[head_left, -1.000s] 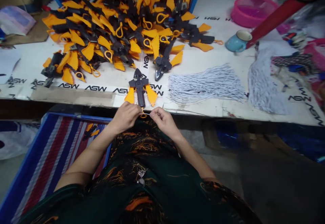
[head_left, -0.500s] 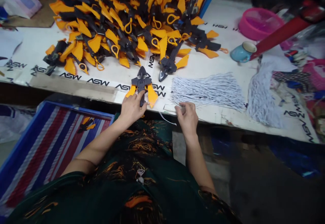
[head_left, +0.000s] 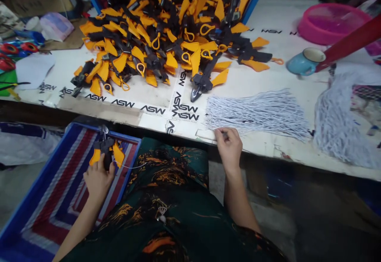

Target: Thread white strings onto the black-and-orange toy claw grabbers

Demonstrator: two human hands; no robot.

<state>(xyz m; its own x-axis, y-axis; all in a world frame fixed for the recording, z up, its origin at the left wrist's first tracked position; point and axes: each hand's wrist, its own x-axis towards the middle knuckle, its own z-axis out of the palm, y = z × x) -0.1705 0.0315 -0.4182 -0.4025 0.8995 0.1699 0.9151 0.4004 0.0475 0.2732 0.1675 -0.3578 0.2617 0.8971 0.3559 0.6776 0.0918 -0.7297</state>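
My left hand [head_left: 99, 176] grips a black-and-orange winged toy [head_left: 104, 145] by its dark tail end, over the blue tray [head_left: 69, 163] at the lower left. The toy has a pointed, glossy nose, and a thin white string [head_left: 133, 167] trails from it to the right. My right hand [head_left: 229, 147] is at the table's front edge, fingertips pinched together; what is between them, if anything, I cannot make out. Just beyond those fingers lies a flat bundle of white strings [head_left: 256, 111]. A large heap of similar winged toys [head_left: 166, 36] covers the back of the table.
One toy [head_left: 200, 83] lies apart, before the heap. Toward the right are a blue enamel mug [head_left: 303, 64], a pink basin [head_left: 330, 24], a slanting red tube [head_left: 345, 44] and a second string bundle [head_left: 336, 123]. Striped fabric lines the tray.
My left hand has carried the winged toy from the table's front edge left and down, over the tray. My right hand stays pinched by the strings. The view has shifted slightly left.
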